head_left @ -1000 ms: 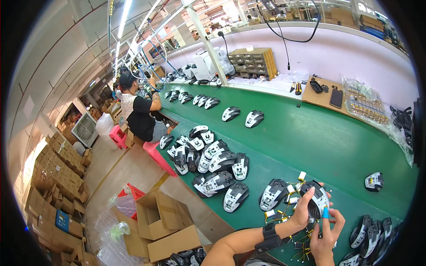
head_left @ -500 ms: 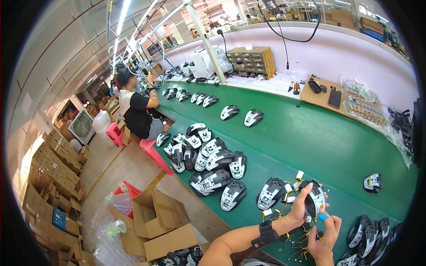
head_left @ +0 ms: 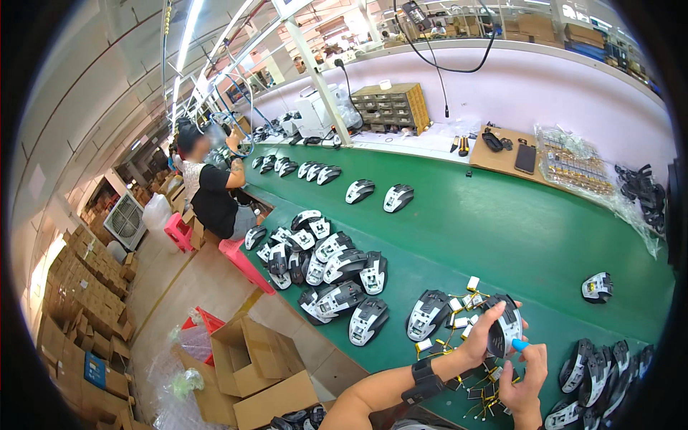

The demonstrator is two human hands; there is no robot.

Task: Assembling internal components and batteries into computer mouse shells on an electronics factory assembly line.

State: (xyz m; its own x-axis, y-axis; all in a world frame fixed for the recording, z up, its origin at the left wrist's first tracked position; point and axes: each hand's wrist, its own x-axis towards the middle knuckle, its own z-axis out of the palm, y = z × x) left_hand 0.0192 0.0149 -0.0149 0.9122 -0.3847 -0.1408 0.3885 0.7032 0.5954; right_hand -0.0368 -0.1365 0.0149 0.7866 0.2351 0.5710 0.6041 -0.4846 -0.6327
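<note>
Two bare hands: the left hand (head_left: 476, 342) is closed round a mouse, thumb on the near side and fingers behind it; the right hand (head_left: 527, 380) has its thumb and forefinger spread apart, pinching nothing that shows.
Held mouse (head_left: 506, 331): black and white, tilted in the left hand just above the desk (head_left: 494, 229).
Blue fingertip cover (head_left: 519, 345): on the right forefinger, at the mouse's lower edge; whether it presses or only touches, I cannot tell.
Step in hand: seemingly close handwork on this one mouse, the left hand bracing while the right forefinger works at its edge.
Next move: probably calls for a steady left grip and a light, exact fingertip, clear of loose wires.
Wired cells (head_left: 425, 345): small silver packs with thin leads, scattered beneath and beside the hands.
Neighbouring mouse (head_left: 428, 315): lying on the desk, just left of the cells.
Right-hand cluster (head_left: 595, 376): similar mice crowded together near the right hand.
Left-hand heap (head_left: 344, 265): more mice piled, many showing recesses in their white parts.
Lone mouse (head_left: 597, 287): farther right, apart from the cluster.
Far row (head_left: 398, 198): mice spaced along the desk towards a seated co-worker (head_left: 215, 193).
</note>
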